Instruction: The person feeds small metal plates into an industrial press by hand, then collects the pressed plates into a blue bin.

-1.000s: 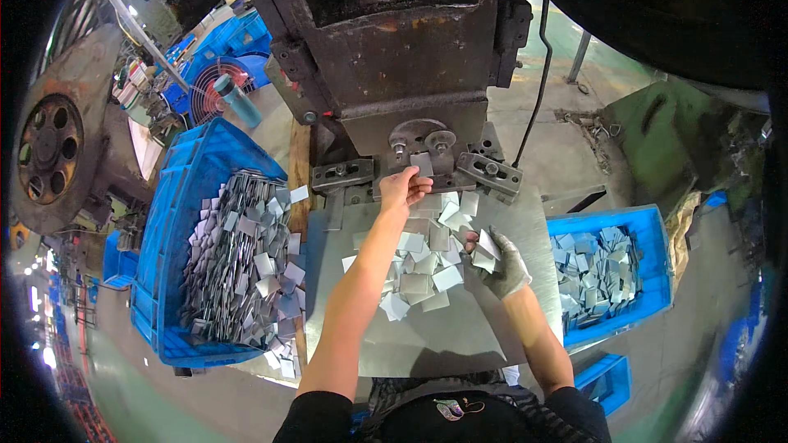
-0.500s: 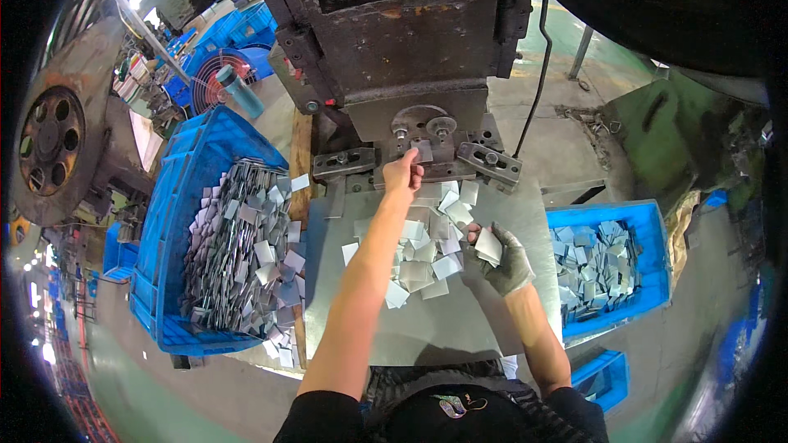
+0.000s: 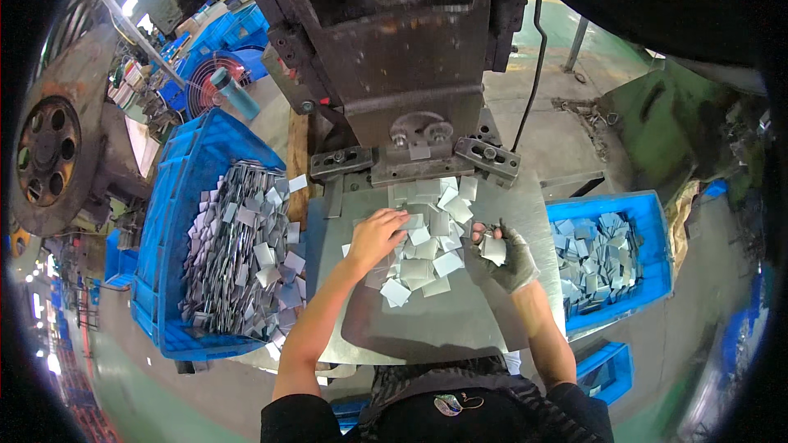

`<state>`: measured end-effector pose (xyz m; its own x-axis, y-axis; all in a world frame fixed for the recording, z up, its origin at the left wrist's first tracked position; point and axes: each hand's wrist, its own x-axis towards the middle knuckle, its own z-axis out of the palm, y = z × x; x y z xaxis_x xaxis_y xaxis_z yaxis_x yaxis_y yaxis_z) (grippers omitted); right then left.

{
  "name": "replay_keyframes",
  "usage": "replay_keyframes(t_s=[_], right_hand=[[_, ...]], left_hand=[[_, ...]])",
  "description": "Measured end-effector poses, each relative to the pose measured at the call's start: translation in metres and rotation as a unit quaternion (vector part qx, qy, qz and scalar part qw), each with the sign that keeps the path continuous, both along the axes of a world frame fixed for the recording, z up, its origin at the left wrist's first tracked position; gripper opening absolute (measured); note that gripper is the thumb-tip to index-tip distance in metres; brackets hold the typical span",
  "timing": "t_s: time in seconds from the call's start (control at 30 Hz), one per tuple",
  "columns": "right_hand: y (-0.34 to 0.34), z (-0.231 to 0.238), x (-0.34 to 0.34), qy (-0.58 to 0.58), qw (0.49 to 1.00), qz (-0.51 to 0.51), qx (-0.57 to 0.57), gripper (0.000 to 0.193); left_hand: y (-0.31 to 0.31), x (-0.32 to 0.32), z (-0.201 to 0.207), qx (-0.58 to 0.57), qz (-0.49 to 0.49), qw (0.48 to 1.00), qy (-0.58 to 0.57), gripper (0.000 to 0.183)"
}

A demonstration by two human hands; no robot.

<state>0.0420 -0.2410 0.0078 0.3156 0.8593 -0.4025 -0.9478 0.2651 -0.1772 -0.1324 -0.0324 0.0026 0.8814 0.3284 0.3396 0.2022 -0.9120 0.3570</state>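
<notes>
My bare left hand point(image 3: 379, 236) is over the left edge of a loose pile of small square metal plates point(image 3: 416, 269) on the steel table. Its fingers stretch to the right, slightly bent, with no plate visible in them. At the pile's right side, my gloved right hand point(image 3: 510, 259) is closed on a few metal plates point(image 3: 493, 249), its bare fingertips showing. Beyond the pile is the press die point(image 3: 420, 169), below the dark press ram point(image 3: 414, 119). A single square plate point(image 3: 420, 151) shows at the die.
A large blue crate point(image 3: 156, 279) heaped with plates stands left of the table point(image 3: 443, 328). To the right is a smaller blue crate point(image 3: 657, 238), part-filled with plates. Clamps point(image 3: 488, 156) flank the die. A fan point(image 3: 215, 82) and a teal bottle point(image 3: 235, 94) are at far left.
My left hand has drawn back from the die to the pile's left edge. The ram looks slightly lower. My right hand still holds plates, tilted a little differently.
</notes>
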Motion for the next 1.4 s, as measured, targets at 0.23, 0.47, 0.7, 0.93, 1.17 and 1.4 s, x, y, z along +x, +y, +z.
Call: replay_keyframes(t_s=[0.23, 0.47, 0.7, 0.93, 1.17, 1.4], right_hand=[[0.064, 0.003, 0.011, -0.134, 0.989, 0.012, -0.064, 0.021], [0.172, -0.028, 0.04, -0.229, 0.97, 0.008, -0.083, 0.026], [0.107, 0.012, 0.016, -0.226, 0.965, -0.044, -0.123, 0.019], [0.052, 0.036, -0.006, -0.246, 0.955, -0.101, -0.13, 0.017], [0.039, 0.055, -0.019, -0.241, 0.96, -0.092, -0.106, 0.012], [0.038, 0.061, -0.022, -0.213, 0.965, -0.109, -0.111, 0.009]], left_hand=[[0.008, 0.012, 0.022, 0.103, 0.119, 0.987, -0.026, 0.011], [0.031, 0.035, 0.03, -0.538, 0.169, 0.815, -0.132, 0.02], [0.05, 0.078, 0.024, -0.666, 0.123, 0.715, -0.176, 0.022], [0.05, 0.117, 0.009, -0.736, 0.173, 0.611, -0.234, 0.015], [0.046, 0.125, 0.006, -0.732, 0.204, 0.589, -0.274, 0.017], [0.039, 0.094, 0.002, -0.732, 0.229, 0.605, -0.213, 0.026]])
